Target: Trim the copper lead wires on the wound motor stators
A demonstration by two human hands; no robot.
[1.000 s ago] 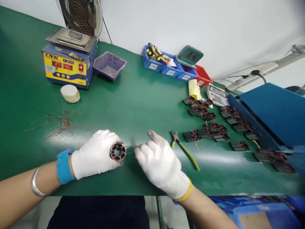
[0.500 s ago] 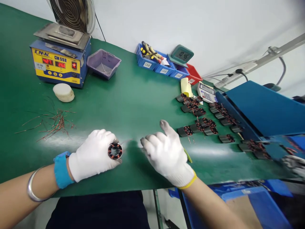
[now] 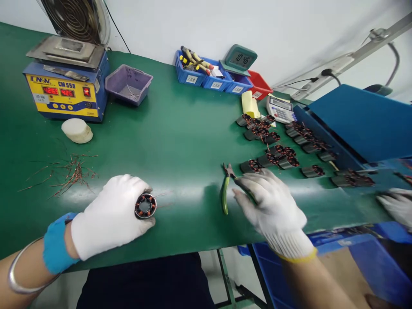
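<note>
My left hand [image 3: 111, 216], in a white glove with a blue cuff, is closed round a small round motor stator [image 3: 145, 205] with copper windings, held just above the green table [image 3: 180, 141]. Thin wire ends stick out from the stator to the right. My right hand [image 3: 269, 205], also gloved, lies over the handles of green-handled pliers [image 3: 225, 189]. Its fingers are spread and touch one handle; I see no closed grip.
Several wound stators [image 3: 273, 148] lie at the right. A yellow-and-blue solder pot [image 3: 64, 88], a purple tray [image 3: 128, 83], blue bins [image 3: 206, 75], a clock [image 3: 240, 58], a calculator [image 3: 280, 109] and copper wire scraps [image 3: 69, 171] are around. Another person's gloved hand [image 3: 397, 206] is at the far right.
My right hand left the stator's wires and moved right to the pliers. My left hand kept hold of the stator. The view swung slightly right.
</note>
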